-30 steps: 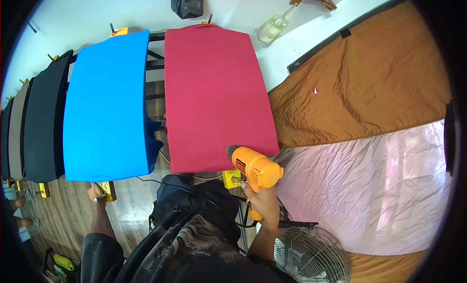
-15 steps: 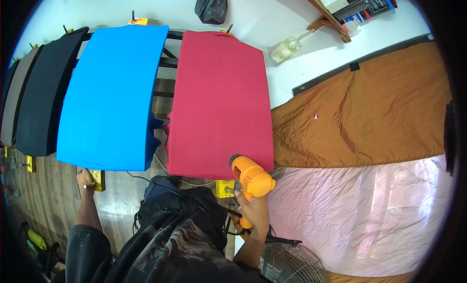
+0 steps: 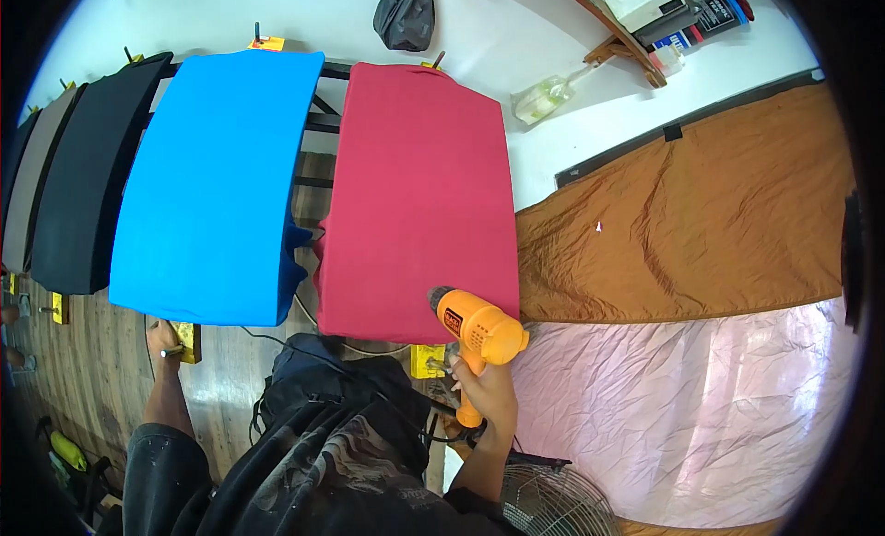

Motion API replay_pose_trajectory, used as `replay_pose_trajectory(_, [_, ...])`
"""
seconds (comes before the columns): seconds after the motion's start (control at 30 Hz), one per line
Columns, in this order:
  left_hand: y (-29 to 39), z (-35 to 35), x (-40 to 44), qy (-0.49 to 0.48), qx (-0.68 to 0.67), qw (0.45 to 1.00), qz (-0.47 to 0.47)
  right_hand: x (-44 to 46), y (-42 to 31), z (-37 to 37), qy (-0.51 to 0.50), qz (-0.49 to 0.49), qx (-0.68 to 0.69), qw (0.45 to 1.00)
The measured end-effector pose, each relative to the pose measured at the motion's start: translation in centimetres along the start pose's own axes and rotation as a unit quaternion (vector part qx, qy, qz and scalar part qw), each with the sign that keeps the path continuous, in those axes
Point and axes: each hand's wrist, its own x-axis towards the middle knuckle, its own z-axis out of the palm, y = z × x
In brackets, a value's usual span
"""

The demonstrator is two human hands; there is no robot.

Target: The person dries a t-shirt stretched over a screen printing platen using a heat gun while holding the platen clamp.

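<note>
An orange corded heat gun (image 3: 481,328) with a dark nozzle is gripped by the handle in my right hand (image 3: 489,388). Its nozzle points up and left over the lower right part of a red fabric-covered panel (image 3: 419,195). My left hand (image 3: 160,337) is closed at the lower edge of a blue fabric-covered panel (image 3: 217,186), beside a yellow block (image 3: 190,342) with a metal bolt; what its fingers hold is hidden. Another yellow block (image 3: 428,361) sits under the red panel's lower edge, near my right hand.
Black (image 3: 97,176) and grey panels (image 3: 41,181) line up at left on a dark metal frame (image 3: 318,121). Brown cloth (image 3: 701,213) and a pale pink sheet (image 3: 664,416) spread at right. A wire-caged fan (image 3: 558,501) stands low by my right arm; a cord (image 3: 323,353) crosses my body.
The heat gun and my right hand have shifted slightly right, and the nozzle tip slightly left. My left hand stays by the yellow block. The whole view has moved slightly.
</note>
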Motion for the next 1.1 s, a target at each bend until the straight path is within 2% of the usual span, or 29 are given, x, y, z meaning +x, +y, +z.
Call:
replay_pose_trajectory(0.03, [-0.3, 0.0, 0.1, 0.001, -0.003, 1.0, -0.002, 0.2, 0.5, 0.1, 0.0, -0.036, -0.016, 0.999])
replay_pose_trajectory(0.13, [-1.2, 0.4, 1.2, 0.011, -0.015, 1.0, 0.012, 0.2, 0.1, -0.3, 0.004, -0.033, -0.002, 0.999])
replay_pose_trajectory(0.23, [-1.4, 0.7, 0.9, 0.023, -0.04, 0.997, 0.062, 0.6, -1.5, -0.4, 0.02, 0.046, -0.009, 0.999])
replay_pose_trajectory(0.33, [0.3, -0.6, -1.5, -0.005, -0.056, 0.989, 0.137, 0.8, 0.3, -0.6, 0.006, -0.021, -0.031, 0.999])
replay_pose_trajectory(0.37, [0.7, -1.0, -2.3, -0.013, -0.061, 0.985, 0.161, 0.9, 0.1, -0.5, 0.01, -0.012, -0.025, 1.0])
replay_pose_trajectory(0.43, [0.3, -0.8, -2.0, -0.016, -0.046, 0.991, 0.123, 1.1, -0.2, -0.3, 0.017, 0.005, -0.011, 1.0])
replay_pose_trajectory(0.5, [-0.1, 0.2, 0.3, -0.005, -0.001, 1.0, 0.007, 1.2, -0.3, -0.4, 0.011, -0.001, -0.007, 1.0])
replay_pose_trajectory(0.63, [-1.1, 0.5, 1.1, -0.016, -0.016, 1.0, 0.006, 1.5, -0.1, 0.0, 0.025, 0.013, -0.012, 1.0])
replay_pose_trajectory(0.73, [-1.2, 0.7, 1.2, 0.022, 0.001, 1.0, 0.012, 1.2, -1.4, -0.3, 0.013, -0.015, -0.013, 1.0])
replay_pose_trajectory(0.83, [-2.6, 1.1, 2.2, 0.012, -0.033, 0.999, 0.006, 1.8, 0.0, -0.1, 0.027, -0.031, -0.022, 0.999])
replay_pose_trajectory(0.93, [-2.9, 1.2, 2.8, 0.031, -0.039, 0.998, 0.024, 2.2, -0.6, -0.2, 0.065, -0.219, -0.118, 0.966])
replay_pose_trajectory(1.03, [-2.1, 0.8, 2.3, 0.016, -0.022, 1.0, -0.007, 1.8, -0.5, 0.2, 0.054, -0.047, -0.005, 0.997])
replay_pose_trajectory(1.1, [-3.4, 1.1, 3.6, 0.011, -0.024, 1.0, -0.01, 2.0, -0.8, 0.2, 0.069, -0.131, -0.075, 0.986])
